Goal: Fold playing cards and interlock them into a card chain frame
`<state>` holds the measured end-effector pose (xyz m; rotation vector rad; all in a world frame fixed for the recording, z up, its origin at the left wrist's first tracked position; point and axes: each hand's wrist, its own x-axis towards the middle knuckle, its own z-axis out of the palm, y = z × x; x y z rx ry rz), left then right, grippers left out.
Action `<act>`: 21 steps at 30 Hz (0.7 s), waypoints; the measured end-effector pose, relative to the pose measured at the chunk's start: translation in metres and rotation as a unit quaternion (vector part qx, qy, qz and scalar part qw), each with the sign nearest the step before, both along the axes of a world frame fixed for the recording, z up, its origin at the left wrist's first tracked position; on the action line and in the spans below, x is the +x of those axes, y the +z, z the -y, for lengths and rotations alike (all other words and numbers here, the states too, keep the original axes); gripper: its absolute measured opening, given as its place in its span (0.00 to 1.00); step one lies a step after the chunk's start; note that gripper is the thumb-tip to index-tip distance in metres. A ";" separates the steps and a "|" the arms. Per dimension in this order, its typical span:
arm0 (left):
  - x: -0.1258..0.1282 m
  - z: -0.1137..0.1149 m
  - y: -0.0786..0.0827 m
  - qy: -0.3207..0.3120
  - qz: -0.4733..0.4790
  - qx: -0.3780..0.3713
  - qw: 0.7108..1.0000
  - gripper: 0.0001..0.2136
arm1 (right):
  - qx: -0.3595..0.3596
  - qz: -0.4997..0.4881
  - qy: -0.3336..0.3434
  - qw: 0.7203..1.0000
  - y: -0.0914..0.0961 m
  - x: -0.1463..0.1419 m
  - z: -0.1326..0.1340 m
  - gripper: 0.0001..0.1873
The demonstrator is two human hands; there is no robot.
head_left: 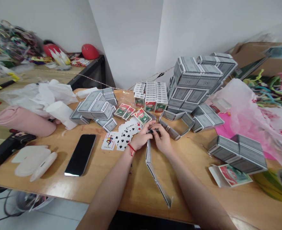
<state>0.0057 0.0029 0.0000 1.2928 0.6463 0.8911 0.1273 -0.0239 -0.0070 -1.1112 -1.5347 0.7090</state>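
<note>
Both hands meet at the middle of the table around one end of a folded strip of joined playing cards (152, 164). My left hand (142, 137), with a red string on its wrist, pinches that end, and my right hand (162, 137) closes on it from the other side. The strip stands on edge and trails toward the table's front. What lies between the fingertips is partly hidden. Left of my hands, loose playing cards (124, 137) lie face up. Just right of them stands an open frame of joined cards (176, 126).
Card boxes (155, 94) stand in rows at the back, beside a tall stack of card blocks (193, 80). Another block pile (97, 105) sits at left. A phone (80, 155) and a pink roll (24, 121) lie left; an opened card box (234, 175) lies right.
</note>
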 end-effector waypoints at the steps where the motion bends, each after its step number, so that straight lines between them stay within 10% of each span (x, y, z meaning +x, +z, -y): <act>1: 0.000 0.000 0.003 -0.008 0.017 -0.009 1.000 0.32 | 0.004 -0.006 -0.010 1.000 0.000 0.000 0.000 0.06; 9: -0.005 0.002 0.021 -0.016 0.057 -0.071 0.996 0.23 | 0.040 -0.017 -0.144 0.989 0.001 0.003 0.001 0.11; 21: 0.000 0.005 0.022 0.055 0.028 -0.124 0.990 0.19 | -0.034 0.042 -0.083 0.995 -0.001 0.000 0.005 0.14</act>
